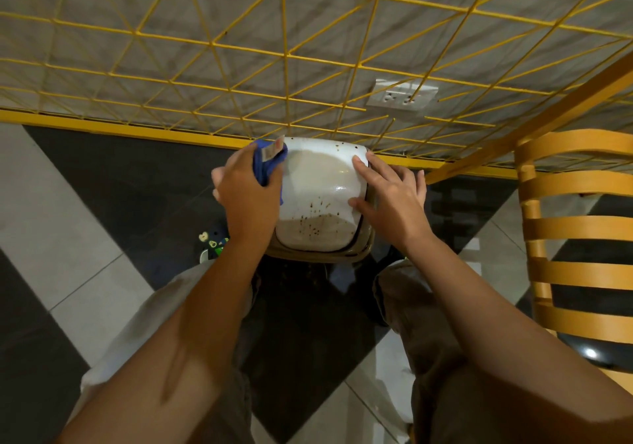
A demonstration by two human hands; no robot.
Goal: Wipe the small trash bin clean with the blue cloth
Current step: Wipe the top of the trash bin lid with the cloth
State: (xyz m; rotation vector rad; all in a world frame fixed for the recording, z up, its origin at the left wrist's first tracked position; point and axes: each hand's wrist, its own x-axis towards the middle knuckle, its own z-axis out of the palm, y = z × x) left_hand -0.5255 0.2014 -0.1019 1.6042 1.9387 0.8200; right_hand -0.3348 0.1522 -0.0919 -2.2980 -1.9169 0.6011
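The small trash bin (317, 200) stands on the tiled floor (85, 238) against the yellow wire grille (284, 60). At its 9 o'clock edge the left hand (246, 193) grips the bunched blue cloth (267, 164); at 3 o'clock the right hand (390, 197) lies spread flat on its brown-speckled white lid

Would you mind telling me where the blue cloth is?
The blue cloth is bunched in the left hand, pressed against the trash bin's left edge.

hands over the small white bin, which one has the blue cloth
The left hand is closed around the bunched blue cloth at the small white trash bin's left edge. The right hand holds nothing, resting flat on the right side.
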